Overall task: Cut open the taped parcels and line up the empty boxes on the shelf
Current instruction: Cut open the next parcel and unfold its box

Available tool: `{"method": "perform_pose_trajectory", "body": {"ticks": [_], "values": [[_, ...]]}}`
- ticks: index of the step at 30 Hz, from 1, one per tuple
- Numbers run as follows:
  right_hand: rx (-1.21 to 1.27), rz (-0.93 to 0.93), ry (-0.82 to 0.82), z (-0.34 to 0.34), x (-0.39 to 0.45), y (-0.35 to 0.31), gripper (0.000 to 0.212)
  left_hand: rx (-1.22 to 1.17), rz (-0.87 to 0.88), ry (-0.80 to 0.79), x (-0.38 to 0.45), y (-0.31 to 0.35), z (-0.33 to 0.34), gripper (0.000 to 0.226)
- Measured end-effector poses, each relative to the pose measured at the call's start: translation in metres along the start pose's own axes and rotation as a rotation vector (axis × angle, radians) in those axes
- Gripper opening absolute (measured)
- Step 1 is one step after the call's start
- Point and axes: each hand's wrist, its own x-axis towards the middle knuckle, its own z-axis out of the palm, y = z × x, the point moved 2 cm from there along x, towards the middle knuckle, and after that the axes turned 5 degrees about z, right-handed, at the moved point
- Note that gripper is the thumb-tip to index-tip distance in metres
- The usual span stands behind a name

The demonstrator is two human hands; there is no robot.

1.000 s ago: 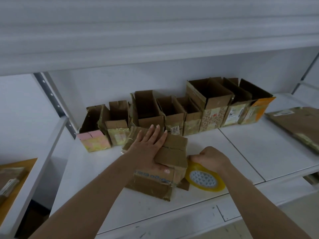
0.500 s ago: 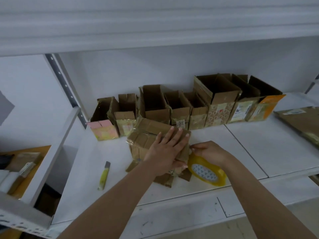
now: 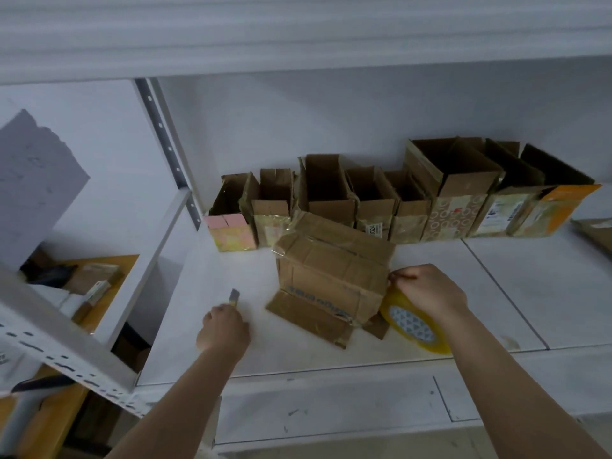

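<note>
The left hand (image 3: 222, 329) lies on the white shelf (image 3: 546, 286), fingers curled round the yellow handle of a utility knife (image 3: 233, 297) whose grey tip points away from the person. The right hand (image 3: 430, 293) pinches something small at the right edge of the taped parcel (image 3: 331, 276); what it pinches cannot be told. It sits just above a roll of yellow tape (image 3: 415, 326), which stands on edge against the parcel's right side. The parcel, brown cardboard with 1 flap spread flat toward the person, stands near the shelf's front, between the 2 hands. Behind it, 8 opened empty boxes (image 3: 457, 193) stand in a row along the back wall, touching side by side. A flat cardboard piece (image 3: 596, 233) lies at the far right edge.
</note>
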Motion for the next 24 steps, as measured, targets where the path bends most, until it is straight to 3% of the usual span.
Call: {"method": "perform_pose_trajectory", "body": {"ticks": [5,9,13,16,18,21,24], "values": [[-0.008,0.012,-0.002,0.001,-0.003,-0.001,0.027,0.259,0.077,0.044,0.001,0.001,-0.007,0.043],[0.003,0.011,0.000,0.001,-0.007,0.000,0.028,0.223,0.081,0.061,0.002,-0.010,-0.014,0.024],[0.005,0.015,-0.002,0.000,-0.008,0.002,0.028,-0.253,0.023,0.262,-0.004,-0.017,-0.026,0.010],[-0.006,0.019,-0.016,-0.003,-0.006,0.000,0.027,-0.652,0.182,0.414,-0.021,0.018,-0.052,0.007],[-0.013,0.030,-0.026,-0.003,-0.005,-0.003,0.026,-0.773,0.364,0.373,-0.028,0.057,-0.074,0.008],[0.012,0.054,-0.035,-0.003,-0.005,-0.003,0.023,-0.736,0.595,0.142,-0.030,0.122,-0.093,0.038],[0.041,0.068,-0.050,-0.004,-0.002,-0.002,0.022,-0.725,0.806,-0.101,-0.033,0.186,-0.093,0.043]]}}
